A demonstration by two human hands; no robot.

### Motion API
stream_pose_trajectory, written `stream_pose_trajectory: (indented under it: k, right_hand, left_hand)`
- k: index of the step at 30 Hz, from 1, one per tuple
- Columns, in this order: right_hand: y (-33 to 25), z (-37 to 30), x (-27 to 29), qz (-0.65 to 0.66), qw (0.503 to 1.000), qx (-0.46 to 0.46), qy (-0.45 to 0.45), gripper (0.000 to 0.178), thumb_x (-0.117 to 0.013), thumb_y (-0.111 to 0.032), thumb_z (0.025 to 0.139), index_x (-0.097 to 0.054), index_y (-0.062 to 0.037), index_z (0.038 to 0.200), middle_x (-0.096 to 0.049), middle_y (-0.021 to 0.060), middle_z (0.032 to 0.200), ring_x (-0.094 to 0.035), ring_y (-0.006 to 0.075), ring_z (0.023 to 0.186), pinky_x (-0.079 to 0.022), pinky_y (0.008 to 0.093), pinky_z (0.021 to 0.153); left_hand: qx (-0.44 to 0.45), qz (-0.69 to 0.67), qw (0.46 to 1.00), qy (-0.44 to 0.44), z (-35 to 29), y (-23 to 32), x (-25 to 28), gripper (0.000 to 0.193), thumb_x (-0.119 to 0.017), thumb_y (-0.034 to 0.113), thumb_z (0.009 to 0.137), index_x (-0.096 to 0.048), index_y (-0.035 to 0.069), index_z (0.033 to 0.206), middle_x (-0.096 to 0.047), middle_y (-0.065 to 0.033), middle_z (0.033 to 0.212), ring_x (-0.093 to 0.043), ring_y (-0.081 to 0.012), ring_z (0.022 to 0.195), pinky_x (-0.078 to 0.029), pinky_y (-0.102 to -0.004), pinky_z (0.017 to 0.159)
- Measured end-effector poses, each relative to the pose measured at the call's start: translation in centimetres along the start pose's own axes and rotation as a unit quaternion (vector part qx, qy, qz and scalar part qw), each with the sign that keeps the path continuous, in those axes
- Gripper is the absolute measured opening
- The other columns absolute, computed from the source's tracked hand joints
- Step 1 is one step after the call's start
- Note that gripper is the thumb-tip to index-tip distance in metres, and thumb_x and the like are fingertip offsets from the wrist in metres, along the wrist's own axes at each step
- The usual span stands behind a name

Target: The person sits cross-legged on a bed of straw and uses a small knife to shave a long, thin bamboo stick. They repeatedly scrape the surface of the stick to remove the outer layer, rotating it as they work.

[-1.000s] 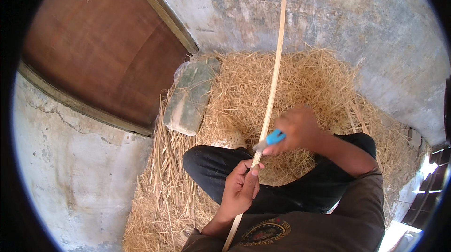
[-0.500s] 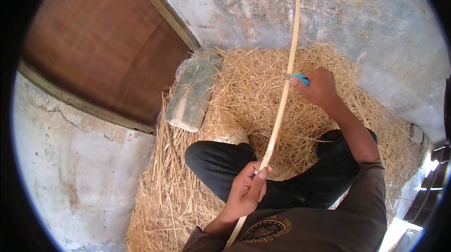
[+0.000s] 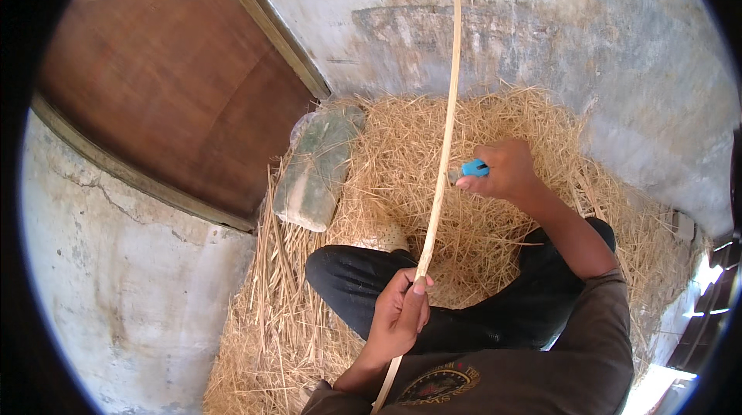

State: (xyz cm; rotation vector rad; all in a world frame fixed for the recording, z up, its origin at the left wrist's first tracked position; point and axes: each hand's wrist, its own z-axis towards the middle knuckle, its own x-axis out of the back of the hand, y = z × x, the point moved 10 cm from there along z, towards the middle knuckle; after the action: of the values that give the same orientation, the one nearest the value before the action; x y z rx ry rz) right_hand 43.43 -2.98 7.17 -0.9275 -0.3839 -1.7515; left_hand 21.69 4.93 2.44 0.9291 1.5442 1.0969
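Note:
A long, pale wooden strip [image 3: 449, 129] runs from beside my torso up toward the far wall, bowing slightly. My left hand [image 3: 399, 308] is closed round its lower part, thumb on top, just above my lap. In my right hand [image 3: 498, 171] is a blue-handled utility knife [image 3: 475, 168], gripped in the fist. Its short blade points left and lies close against the strip's right edge, about halfway up. Whether the blade touches the wood, I cannot tell for sure.
Straw and thin shavings [image 3: 402, 137] cover the floor around my crossed legs [image 3: 348, 280]. A greenish stone block [image 3: 317, 171] lies at the left, near a brown door panel [image 3: 170, 83]. Weathered plaster walls [image 3: 556, 36] stand ahead and at the left.
The knife in my right hand has moved down along the strip, toward me. The strip's far end has swung to the left, while my left hand has shifted slightly left.

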Motion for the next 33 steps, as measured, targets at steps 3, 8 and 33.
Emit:
stream_pose_trajectory:
  k: [3,8,33]
  right_hand:
    - [6.0,0.5,-1.3,0.009,0.978,-0.202,-0.059,0.064,-0.049,-0.072,0.079,-0.059,-0.0123,0.06,-0.042,0.002,0.042,-0.044,0.0171,0.037,-0.035,0.0327,0.038]
    - [7.1,-0.1,-2.2,-0.044,0.947,-0.273,-0.163,0.06,-0.049,-0.07,0.081,-0.071,-0.0144,0.073,-0.047,0.0007,0.045,-0.049,0.0152,0.04,-0.039,0.0315,0.04]
    - [19.0,12.3,4.6,-0.145,0.969,-0.199,-0.02,0.075,-0.044,-0.079,0.075,-0.066,-0.0081,0.068,-0.051,0.0056,0.049,-0.053,0.0202,0.048,-0.042,0.0339,0.045]
  left_hand:
    - [0.03,0.032,0.999,0.021,-0.6,-0.4,0.1,0.017,-0.039,0.016,0.101,-0.045,0.001,0.106,-0.038,0.0041,0.053,-0.032,-0.0026,0.041,-0.025,-0.0189,0.04]
    - [0.063,0.051,0.997,0.014,-1.2,-1.1,-0.7,0.016,-0.041,0.017,0.1,-0.047,0.002,0.104,-0.038,0.0035,0.052,-0.032,-0.0031,0.042,-0.027,-0.0195,0.043]
    - [0.049,0.101,0.993,-0.021,-3.4,0.6,-1.4,0.016,-0.04,0.015,0.1,-0.044,0.002,0.109,-0.039,0.0049,0.058,-0.034,-0.0008,0.046,-0.028,-0.0179,0.043]
